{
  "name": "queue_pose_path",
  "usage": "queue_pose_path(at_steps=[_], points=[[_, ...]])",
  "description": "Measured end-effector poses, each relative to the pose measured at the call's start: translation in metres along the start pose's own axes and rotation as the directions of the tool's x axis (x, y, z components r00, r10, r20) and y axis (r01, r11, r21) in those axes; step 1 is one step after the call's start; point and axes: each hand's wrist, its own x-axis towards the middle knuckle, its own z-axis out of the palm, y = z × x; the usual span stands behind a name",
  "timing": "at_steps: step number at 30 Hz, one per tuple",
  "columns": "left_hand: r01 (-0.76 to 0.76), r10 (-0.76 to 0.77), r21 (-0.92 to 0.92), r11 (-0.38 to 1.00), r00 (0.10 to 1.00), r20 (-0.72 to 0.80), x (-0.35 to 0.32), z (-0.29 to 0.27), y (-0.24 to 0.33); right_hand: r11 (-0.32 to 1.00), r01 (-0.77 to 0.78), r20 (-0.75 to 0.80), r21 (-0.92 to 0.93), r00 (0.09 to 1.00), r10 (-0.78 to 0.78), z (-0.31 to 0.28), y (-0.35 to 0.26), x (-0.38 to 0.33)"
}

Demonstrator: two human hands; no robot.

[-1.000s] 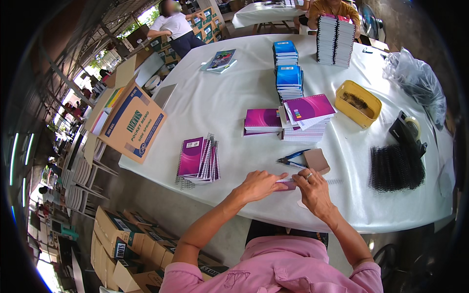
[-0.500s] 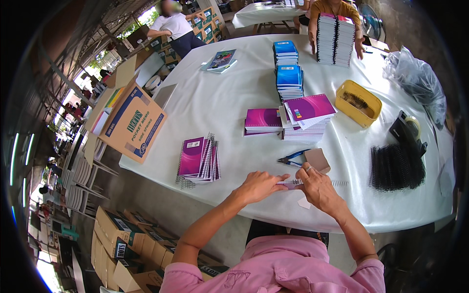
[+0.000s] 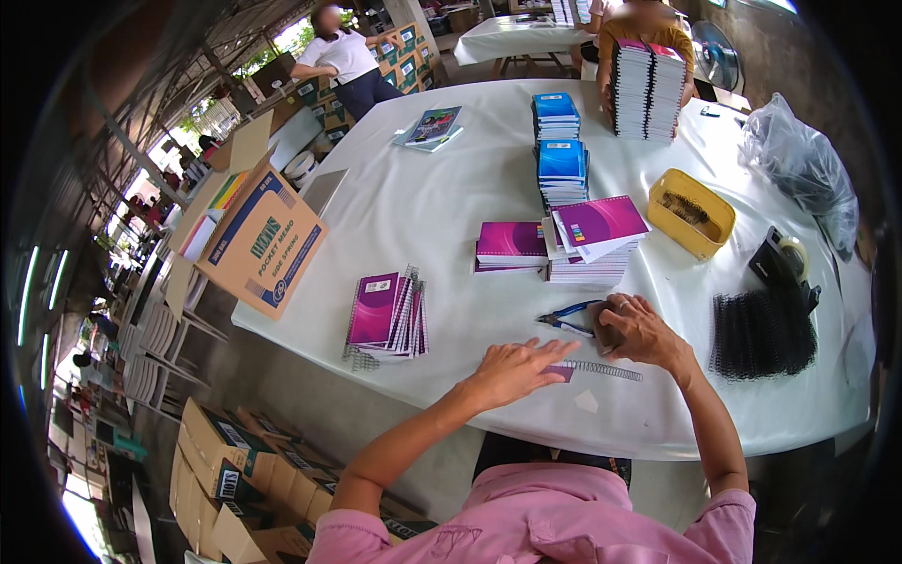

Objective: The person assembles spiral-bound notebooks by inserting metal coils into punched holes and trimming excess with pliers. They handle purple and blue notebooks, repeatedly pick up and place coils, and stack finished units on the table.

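My left hand (image 3: pixel 512 374) lies flat with fingers stretched over a small purple notebook (image 3: pixel 561 372), mostly hidden beneath it. From the notebook's edge a wire spiral (image 3: pixel 611 371) sticks out to the right. Just beyond it, my right hand (image 3: pixel 646 331) has its fingers closed over a small brown cardboard block (image 3: pixel 601 331). Blue-handled pliers (image 3: pixel 567 319) rest on the table directly left of that block. A white paper scrap (image 3: pixel 586 401) is in front of the spiral. To the left sits a pile of purple notebooks (image 3: pixel 385 315) with spirals through their edges.
Purple notebook stacks (image 3: pixel 599 226) and blue ones (image 3: pixel 562 162) stand ahead. A yellow bin (image 3: pixel 691 214) holds spirals; black spirals (image 3: pixel 763 334) lie at right. An open carton (image 3: pixel 268 244) stands left. Across the table, a person holds tall notebook stacks (image 3: pixel 646 92).
My right hand has left the spiral and moved up and right onto the cardboard block. My left hand has opened out flat over the notebook. The person opposite has shifted their grip on the stacks.
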Motion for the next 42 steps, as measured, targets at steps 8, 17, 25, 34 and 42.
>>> queue_pose_path(at_steps=[8,17,25,34,42], points=[[0.042,-0.044,0.032,0.999,0.998,0.055,-0.008,-0.007,0.009,0.95,0.017,0.064,0.311,0.997,-0.038,-0.027,0.008,0.005],[0.009,-0.008,0.112,0.994,1.0,-0.008,-0.009,-0.006,-0.008,0.773,-0.023,0.378,0.634,0.881,-0.284,-0.035,-0.031,0.03],[0.083,-0.088,0.098,0.992,0.995,0.049,-0.002,-0.01,-0.015,0.708,-0.045,0.323,0.705,0.909,-0.263,-0.036,-0.031,0.031],[0.148,-0.152,0.088,0.985,0.987,0.045,0.0,-0.014,-0.016,0.579,-0.003,0.21,0.815,0.934,-0.29,-0.026,-0.022,0.031],[0.22,-0.22,0.055,0.974,0.976,-0.001,0.003,-0.023,-0.016,0.698,0.02,0.213,0.716,0.946,-0.245,-0.032,-0.029,0.038]])
